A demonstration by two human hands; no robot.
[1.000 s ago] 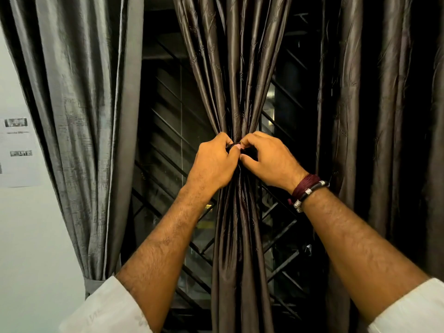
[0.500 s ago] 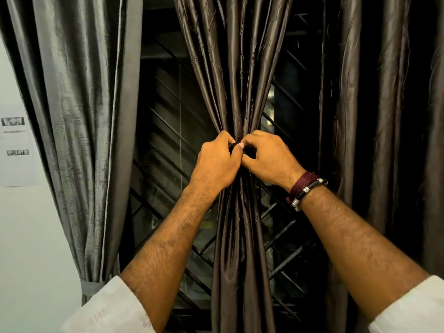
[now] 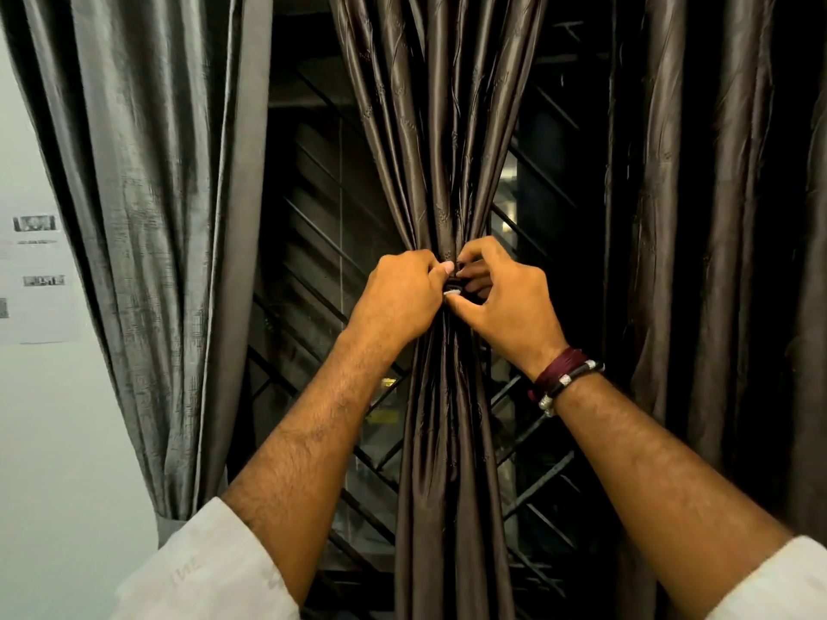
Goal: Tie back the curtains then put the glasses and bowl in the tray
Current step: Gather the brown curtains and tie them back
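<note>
Two hands meet at the middle curtain's (image 3: 441, 127) gathered waist: left hand (image 3: 398, 302) and right hand (image 3: 505, 302) pinch a dark tie-back (image 3: 454, 284) there; open window grille (image 3: 322, 270) either side; grey curtain (image 3: 147, 217) hangs left.

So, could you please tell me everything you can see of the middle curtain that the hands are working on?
The middle curtain is a dark brown, satiny fabric with a faint woven pattern. It hangs in front of a barred window, gathered into a tight waist, fanning out in folds above and hanging in narrower pleats below. The left hand and right hand both pinch it at the waist, where a small dark tie shows between the fingers; whether it is fastened cannot be told.
</note>
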